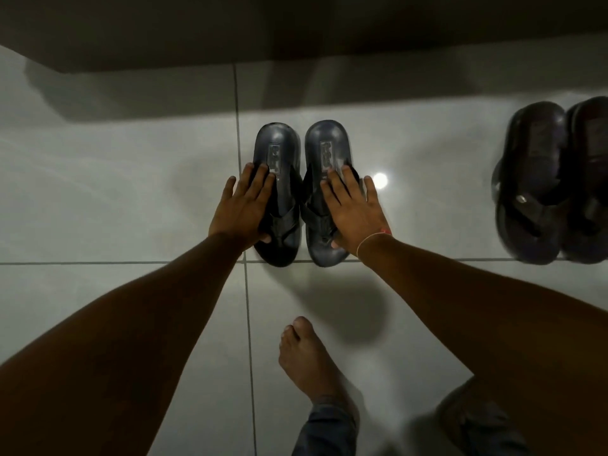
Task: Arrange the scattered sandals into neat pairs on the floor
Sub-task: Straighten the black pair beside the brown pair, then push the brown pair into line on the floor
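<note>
Two dark blue sandals lie side by side on the white tiled floor, heels away from me. My left hand (242, 205) lies on the outer edge of the left sandal (277, 149), fingers over its strap and thumb near the toe end. My right hand (354, 210) grips the right sandal (327, 143) the same way from its right side. The two sandals nearly touch along their inner edges. A second pair of dark sandals (533, 179) stands together at the right edge, partly cut off by the frame.
My bare foot (307, 360) stands on the tile below the blue pair, and a trouser leg shows at the bottom. A dark low wall or step (296, 31) runs across the top. Open floor (98, 192) lies to the left.
</note>
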